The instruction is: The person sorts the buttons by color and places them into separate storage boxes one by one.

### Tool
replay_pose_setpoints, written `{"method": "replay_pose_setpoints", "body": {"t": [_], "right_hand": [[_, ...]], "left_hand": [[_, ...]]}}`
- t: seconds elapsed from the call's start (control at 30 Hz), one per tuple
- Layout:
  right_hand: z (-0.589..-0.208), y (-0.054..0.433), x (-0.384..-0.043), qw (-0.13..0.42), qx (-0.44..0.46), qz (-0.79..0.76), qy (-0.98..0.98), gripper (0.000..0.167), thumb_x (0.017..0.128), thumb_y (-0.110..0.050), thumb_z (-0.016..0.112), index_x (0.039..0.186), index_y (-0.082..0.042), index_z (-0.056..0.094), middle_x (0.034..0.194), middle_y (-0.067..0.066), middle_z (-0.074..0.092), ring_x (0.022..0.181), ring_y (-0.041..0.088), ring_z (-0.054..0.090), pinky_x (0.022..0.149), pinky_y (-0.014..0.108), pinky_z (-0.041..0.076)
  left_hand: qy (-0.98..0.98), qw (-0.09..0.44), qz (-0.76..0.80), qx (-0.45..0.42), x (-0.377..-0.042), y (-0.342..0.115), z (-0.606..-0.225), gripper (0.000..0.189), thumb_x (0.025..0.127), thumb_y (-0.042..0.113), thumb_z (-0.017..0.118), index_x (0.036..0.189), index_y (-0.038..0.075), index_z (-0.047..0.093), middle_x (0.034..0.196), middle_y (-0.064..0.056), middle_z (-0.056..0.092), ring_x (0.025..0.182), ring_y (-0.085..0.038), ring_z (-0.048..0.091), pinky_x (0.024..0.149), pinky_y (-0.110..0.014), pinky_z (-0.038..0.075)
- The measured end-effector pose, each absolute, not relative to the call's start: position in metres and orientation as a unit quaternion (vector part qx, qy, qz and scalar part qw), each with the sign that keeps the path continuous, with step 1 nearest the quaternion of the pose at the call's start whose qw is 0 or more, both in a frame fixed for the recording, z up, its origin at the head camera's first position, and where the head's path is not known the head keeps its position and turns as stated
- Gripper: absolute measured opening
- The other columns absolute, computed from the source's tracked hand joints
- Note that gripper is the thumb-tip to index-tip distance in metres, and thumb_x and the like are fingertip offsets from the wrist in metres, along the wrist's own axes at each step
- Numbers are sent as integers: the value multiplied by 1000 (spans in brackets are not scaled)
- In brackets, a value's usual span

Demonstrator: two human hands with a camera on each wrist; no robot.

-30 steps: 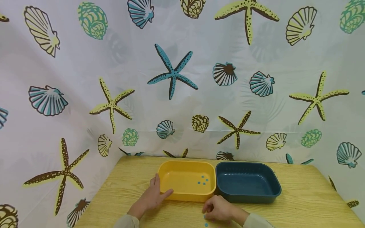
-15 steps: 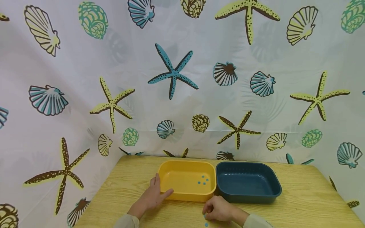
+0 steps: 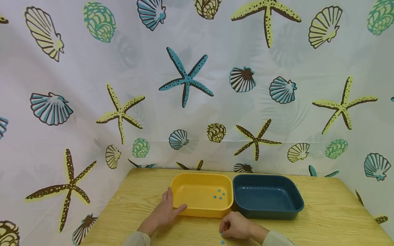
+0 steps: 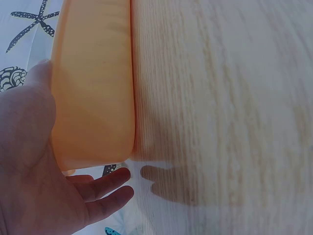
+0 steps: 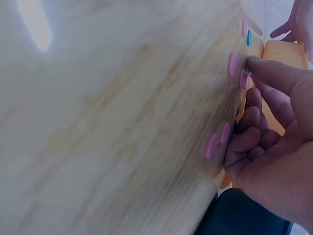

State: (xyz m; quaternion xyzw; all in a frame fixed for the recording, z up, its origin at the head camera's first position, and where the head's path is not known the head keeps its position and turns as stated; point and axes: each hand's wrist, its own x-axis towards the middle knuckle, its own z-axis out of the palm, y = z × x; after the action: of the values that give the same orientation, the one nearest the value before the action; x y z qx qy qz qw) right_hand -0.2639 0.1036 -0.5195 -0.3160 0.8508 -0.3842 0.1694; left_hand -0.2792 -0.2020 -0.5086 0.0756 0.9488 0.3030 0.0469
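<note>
My left hand [image 3: 164, 210] rests against the left front corner of a yellow bin [image 3: 200, 212]. In the left wrist view its thumb lies at the bin's rim and its fingers extend straight along the end wall. In front of the bins, my right hand [image 3: 237, 225] is low over the tabletop. Its thumb and index finger pinch a small blue disc [image 5: 249, 72], mostly covered by the fingertips. Another blue disc [image 3: 223, 242] lies nearer the front. Around the right hand several pink discs [image 5: 212, 145] lie on the wood. Several blue discs [image 3: 214, 197] sit inside the yellow bin, toward its right end.
A dark blue bin [image 3: 267, 215] stands directly right of the yellow one, side by side with it. Both are on a wood-grain table [image 3: 332, 205]. Behind and at the sides hangs a white curtain [image 3: 209, 112] printed with shells and starfish.
</note>
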Motion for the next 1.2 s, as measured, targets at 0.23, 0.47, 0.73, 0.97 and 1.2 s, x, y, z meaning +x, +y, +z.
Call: {"method": "replay_pose_setpoints", "body": {"t": [0.23, 0.47, 0.73, 0.97, 1.2], "right_hand": [[-519, 106, -264, 166, -322, -384, 849, 6, 76, -6, 74, 73, -10, 70, 62, -12, 60, 54, -1, 52, 54, 17, 46], [-509, 114, -263, 156, -334, -395, 841, 6, 78, -9, 72, 75, -11, 68, 64, -12, 60, 54, -1, 50, 50, 17, 42], [-497, 120, -264, 170, -316, -450, 818, 3, 85, -7, 70, 83, -8, 67, 73, -5, 66, 66, 7, 61, 60, 22, 49], [-490, 123, -267, 139, -322, -448, 823, 4, 84, -7, 71, 83, -9, 67, 74, -5, 66, 68, 7, 60, 64, 23, 50], [-482, 125, -269, 132, -308, -449, 828, 5, 84, -8, 72, 83, -9, 67, 74, -5, 65, 68, 8, 60, 63, 23, 50]], "left_hand": [[949, 49, 302, 77, -279, -201, -508, 105, 90, 58, 52, 145, -13, -1, 146, -37, 12, 119, -43, 45, 96, -51, 38], [949, 53, 302, 75, -277, -198, -507, 105, 90, 59, 51, 146, -13, -1, 146, -37, 12, 118, -43, 46, 96, -51, 38], [951, 47, 296, 70, -278, -199, -507, 104, 90, 59, 51, 146, -12, -1, 147, -36, 12, 119, -43, 46, 97, -52, 38], [952, 47, 294, 66, -280, -201, -508, 106, 90, 60, 50, 146, -12, -3, 146, -36, 11, 119, -44, 45, 96, -53, 38], [953, 47, 291, 66, -280, -200, -509, 105, 90, 60, 51, 146, -12, -1, 146, -36, 12, 121, -44, 43, 97, -53, 37]]}}
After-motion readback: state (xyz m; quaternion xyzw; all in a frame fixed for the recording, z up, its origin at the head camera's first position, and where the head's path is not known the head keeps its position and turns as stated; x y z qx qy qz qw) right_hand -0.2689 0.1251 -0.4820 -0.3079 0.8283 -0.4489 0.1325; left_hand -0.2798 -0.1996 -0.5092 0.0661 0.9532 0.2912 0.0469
